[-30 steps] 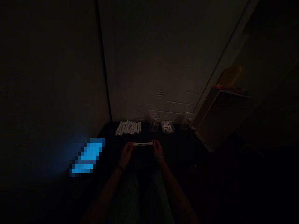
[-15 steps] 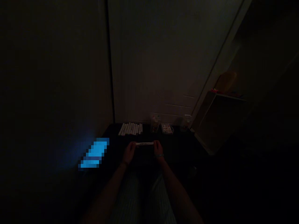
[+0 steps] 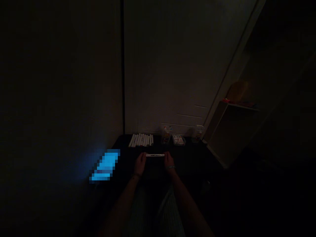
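Dim tabletop (image 3: 190, 161): nearer me than the marker row (image 3: 141, 140), my left hand (image 3: 140, 163) and right hand (image 3: 169, 161) pinch a white marker (image 3: 155, 155) by its ends, best kept level.

Dark tabletop (image 3: 187, 161), reaches out both sides and in front of the flat clear case (image 3: 178, 140); surface detail lost in low light. Case lies flat, pale patterned contents or print. Just left of it: labelled clear container (image 3: 166, 135), upright, contents unclear. Further left: row of white markers (image 3: 141, 140), side by side, too dim to count. Right of case, apart: second clear container (image 3: 197, 134), upright, also labelled.
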`<state>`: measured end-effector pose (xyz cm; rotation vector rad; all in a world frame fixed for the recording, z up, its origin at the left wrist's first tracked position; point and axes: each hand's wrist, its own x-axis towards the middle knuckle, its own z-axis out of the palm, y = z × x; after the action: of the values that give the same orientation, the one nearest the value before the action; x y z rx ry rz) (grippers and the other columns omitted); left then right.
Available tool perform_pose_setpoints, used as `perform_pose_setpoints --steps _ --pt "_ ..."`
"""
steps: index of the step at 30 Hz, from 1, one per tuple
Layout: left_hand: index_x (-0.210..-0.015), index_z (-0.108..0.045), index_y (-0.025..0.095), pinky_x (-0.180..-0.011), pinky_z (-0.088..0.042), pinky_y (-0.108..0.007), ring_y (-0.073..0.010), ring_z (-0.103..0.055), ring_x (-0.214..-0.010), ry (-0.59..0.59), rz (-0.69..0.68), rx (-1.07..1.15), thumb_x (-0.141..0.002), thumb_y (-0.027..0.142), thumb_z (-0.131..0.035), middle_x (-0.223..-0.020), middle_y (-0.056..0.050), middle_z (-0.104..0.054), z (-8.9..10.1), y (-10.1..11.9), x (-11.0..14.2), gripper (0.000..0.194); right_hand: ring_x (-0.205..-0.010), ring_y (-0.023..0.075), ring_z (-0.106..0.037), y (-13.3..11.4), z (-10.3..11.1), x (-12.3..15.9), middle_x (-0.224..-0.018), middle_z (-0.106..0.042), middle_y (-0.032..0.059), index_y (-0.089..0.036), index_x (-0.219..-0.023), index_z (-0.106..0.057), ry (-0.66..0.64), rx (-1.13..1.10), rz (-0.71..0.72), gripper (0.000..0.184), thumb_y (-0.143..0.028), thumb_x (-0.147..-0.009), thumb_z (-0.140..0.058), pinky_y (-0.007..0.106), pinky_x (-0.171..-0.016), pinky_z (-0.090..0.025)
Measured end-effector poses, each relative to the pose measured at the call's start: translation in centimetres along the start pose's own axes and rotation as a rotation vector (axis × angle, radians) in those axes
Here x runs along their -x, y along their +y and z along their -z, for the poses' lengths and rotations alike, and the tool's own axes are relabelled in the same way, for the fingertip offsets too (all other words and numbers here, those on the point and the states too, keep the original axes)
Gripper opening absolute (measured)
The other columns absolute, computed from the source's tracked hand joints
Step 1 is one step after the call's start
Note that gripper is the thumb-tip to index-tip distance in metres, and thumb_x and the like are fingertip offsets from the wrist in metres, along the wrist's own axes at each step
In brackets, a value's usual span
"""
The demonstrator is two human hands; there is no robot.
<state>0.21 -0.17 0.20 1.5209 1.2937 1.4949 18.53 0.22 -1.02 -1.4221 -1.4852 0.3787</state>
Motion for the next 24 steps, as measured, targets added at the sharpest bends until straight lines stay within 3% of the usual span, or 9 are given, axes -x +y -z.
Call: perform_pose_setpoints --steps 3,9,14,24 --pt "-0.085 -0.057 0.017 -0.059 -0.039 -0.023 -0.0116 -0.046 -0.059 0.009 0.016 0.019 -0.078 0.051 -0.031 -0.062 0.002 -0.049 0.0 0.3 0.2 0.043 -0.068 0.0116 -0.053 -0.3 0.0 -0.1 -0.076 -0.057 0.0005 -0.022 -0.082 -0.053 -0.031 0.026 -0.016 0.029 -0.036 -0.086 -0.028 0.021 -0.066 -0.038" --pt "-0.086 -0.056 0.019 -0.062 -0.039 -0.024 -0.012 -0.046 -0.061 0.027 -0.013 -0.006 -0.079 0.045 -0.032 -0.062 0.002 -0.048 -0.1 0.8 0.3 0.037 -0.066 0.0108 -0.052 -0.8 0.5 -0.1 -0.072 -0.057 -0.0013 -0.021 -0.081 -0.055 -0.023 0.01 -0.075 0.031 -0.041 -0.083 -0.032 0.02 -0.061 -0.039" --pt "-0.089 -0.055 0.019 -0.061 -0.039 -0.025 -0.0124 -0.047 -0.06 0.017 -0.011 -0.01 -0.079 0.042 -0.031 -0.062 0.002 -0.049 -0.1 0.7 0.1 0.035 -0.068 0.0112 -0.052 -0.8 0.4 0.0 -0.074 -0.058 -0.0002 -0.02 -0.084 -0.056 -0.027 0.024 -0.029 0.031 -0.045 -0.08 -0.038 0.02 -0.062 -0.038" --pt "-0.088 -0.055 0.02 -0.059 -0.038 -0.025 -0.0128 -0.047 -0.059 0.035 -0.01 -0.068 -0.08 0.044 -0.029 -0.061 0.002 -0.049 -0.1 -0.7 -0.2 0.036 -0.074 0.0129 -0.052 -0.9 -0.5 0.0 -0.081 -0.057 0.0019 -0.022 -0.08 -0.055 -0.028 0.206 0.027 0.025 -0.036 -0.084 -0.035 0.022 -0.068 -0.037"
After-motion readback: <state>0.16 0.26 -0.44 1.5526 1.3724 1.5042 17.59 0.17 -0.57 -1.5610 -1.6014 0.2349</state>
